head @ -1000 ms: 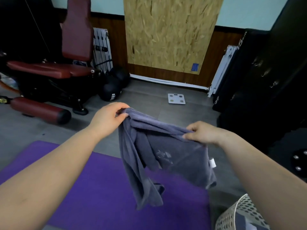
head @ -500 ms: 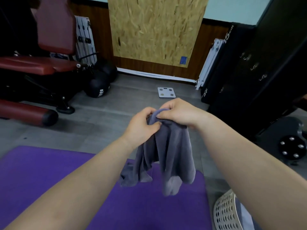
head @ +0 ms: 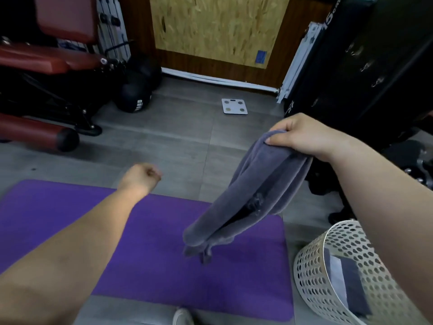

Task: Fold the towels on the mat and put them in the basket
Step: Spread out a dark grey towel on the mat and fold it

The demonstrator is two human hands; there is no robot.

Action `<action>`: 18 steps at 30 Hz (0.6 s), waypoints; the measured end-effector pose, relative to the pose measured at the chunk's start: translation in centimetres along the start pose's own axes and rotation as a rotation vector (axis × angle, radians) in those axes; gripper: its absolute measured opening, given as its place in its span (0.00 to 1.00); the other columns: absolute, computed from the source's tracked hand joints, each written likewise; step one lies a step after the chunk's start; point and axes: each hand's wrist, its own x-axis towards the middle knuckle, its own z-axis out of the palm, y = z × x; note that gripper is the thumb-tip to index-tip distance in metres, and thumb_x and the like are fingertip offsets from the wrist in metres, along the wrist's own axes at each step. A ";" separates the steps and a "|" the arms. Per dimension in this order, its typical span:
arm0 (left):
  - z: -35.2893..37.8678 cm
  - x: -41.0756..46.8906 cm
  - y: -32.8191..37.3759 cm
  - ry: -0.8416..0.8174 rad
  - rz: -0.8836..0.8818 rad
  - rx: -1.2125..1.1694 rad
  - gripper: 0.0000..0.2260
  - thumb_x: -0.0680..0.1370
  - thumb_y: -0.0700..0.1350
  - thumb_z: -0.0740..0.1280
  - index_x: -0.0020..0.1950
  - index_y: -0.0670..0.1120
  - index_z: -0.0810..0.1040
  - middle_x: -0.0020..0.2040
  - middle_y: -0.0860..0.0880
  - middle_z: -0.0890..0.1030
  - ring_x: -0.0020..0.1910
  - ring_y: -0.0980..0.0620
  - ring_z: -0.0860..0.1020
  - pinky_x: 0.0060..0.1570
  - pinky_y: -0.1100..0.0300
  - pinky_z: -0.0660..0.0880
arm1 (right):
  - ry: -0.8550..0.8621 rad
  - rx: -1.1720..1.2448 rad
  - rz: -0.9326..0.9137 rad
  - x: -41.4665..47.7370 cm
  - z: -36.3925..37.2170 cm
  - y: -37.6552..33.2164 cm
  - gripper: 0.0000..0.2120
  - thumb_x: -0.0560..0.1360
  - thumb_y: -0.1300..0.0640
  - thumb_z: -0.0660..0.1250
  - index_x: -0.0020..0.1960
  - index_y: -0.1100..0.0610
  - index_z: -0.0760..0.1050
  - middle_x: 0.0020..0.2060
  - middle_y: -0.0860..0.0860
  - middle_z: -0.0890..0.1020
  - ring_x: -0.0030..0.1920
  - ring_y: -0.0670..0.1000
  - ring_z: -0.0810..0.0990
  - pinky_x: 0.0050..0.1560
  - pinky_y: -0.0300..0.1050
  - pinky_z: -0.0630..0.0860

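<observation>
Head view: the right hand (head: 302, 137) grips the top edge of one doubled grey terry towel (head: 257, 198), while the left hand (head: 140, 177) holds nothing, its fingers curled, well apart from it. The towel hangs over the right end of the one purple foam mat (head: 70, 207), its long axis slanting down and leftward from the grip. One white perforated basket (head: 311, 266) stands just off the mat's right edge, so the right hand is nearer. One dark folded towel (head: 353, 285) lies inside.
</observation>
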 end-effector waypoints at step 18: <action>6.7 -7.2 9.4 -0.201 0.565 -0.112 0.09 0.72 0.38 0.66 0.38 0.53 0.75 0.34 0.52 0.77 0.35 0.57 0.74 0.40 0.61 0.70 | -0.075 -0.149 -0.116 -3.6 2.7 2.0 0.07 0.73 0.59 0.66 0.39 0.57 0.81 0.37 0.50 0.82 0.38 0.42 0.76 0.35 0.30 0.69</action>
